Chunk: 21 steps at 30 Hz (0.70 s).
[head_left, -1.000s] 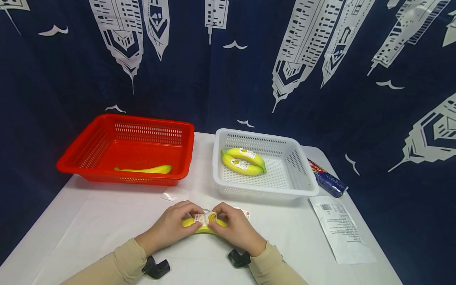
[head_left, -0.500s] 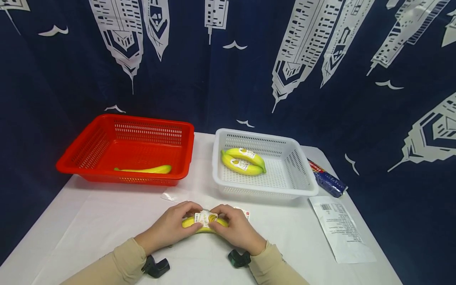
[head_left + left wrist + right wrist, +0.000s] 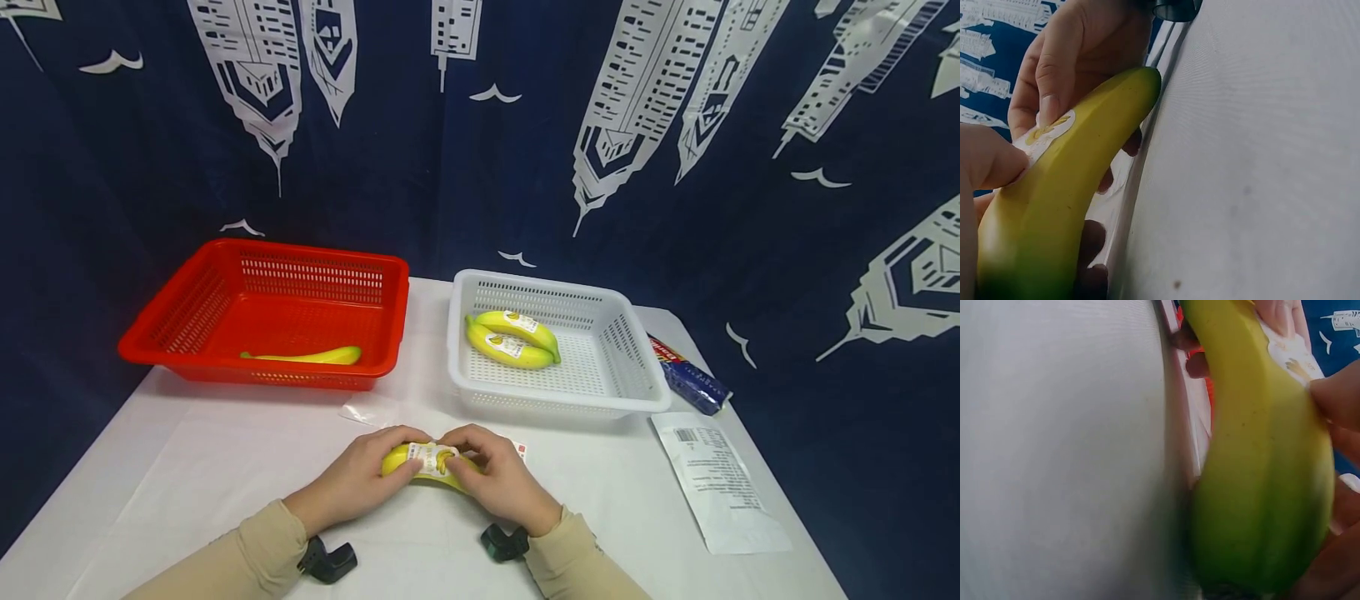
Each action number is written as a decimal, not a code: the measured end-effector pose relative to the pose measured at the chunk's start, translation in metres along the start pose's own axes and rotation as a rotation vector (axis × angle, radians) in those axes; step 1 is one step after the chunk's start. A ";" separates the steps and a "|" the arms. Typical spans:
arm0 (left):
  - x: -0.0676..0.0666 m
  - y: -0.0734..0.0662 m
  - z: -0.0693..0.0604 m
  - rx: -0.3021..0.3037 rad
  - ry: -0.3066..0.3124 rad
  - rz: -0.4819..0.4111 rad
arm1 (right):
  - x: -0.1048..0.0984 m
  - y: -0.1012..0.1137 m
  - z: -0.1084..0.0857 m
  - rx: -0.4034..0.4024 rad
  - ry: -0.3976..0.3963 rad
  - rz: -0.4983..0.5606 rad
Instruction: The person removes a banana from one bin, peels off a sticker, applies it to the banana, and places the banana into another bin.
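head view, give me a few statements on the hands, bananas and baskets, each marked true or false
1. The left hand and right hand hold the same banana. True.
2. The red basket stands left of the white basket. True.
3. The white basket holds three bananas. False: two bananas.
4. The held banana bears a white label. True.
5. The blue pack lies in the red basket. False: the blue pack lies on the table, beside the white basket.

Yellow-green banana (image 3: 1257, 437) with a white label (image 3: 1292, 357)
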State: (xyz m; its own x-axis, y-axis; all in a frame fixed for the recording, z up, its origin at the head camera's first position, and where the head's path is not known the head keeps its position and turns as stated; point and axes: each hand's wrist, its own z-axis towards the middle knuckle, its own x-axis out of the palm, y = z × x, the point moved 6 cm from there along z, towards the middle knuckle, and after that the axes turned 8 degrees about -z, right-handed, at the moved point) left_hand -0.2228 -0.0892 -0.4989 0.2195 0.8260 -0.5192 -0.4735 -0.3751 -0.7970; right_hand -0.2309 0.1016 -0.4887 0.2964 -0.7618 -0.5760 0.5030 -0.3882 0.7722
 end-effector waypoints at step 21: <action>-0.003 -0.013 -0.001 0.148 -0.131 -0.080 | 0.012 0.005 -0.001 0.078 0.003 0.033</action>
State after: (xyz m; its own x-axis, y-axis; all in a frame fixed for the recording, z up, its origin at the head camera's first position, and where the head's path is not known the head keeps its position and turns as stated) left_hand -0.2169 -0.0872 -0.4876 0.1533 0.9019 -0.4037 -0.5813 -0.2481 -0.7750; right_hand -0.2242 0.0911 -0.4917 0.3143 -0.7731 -0.5509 0.4281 -0.4025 0.8091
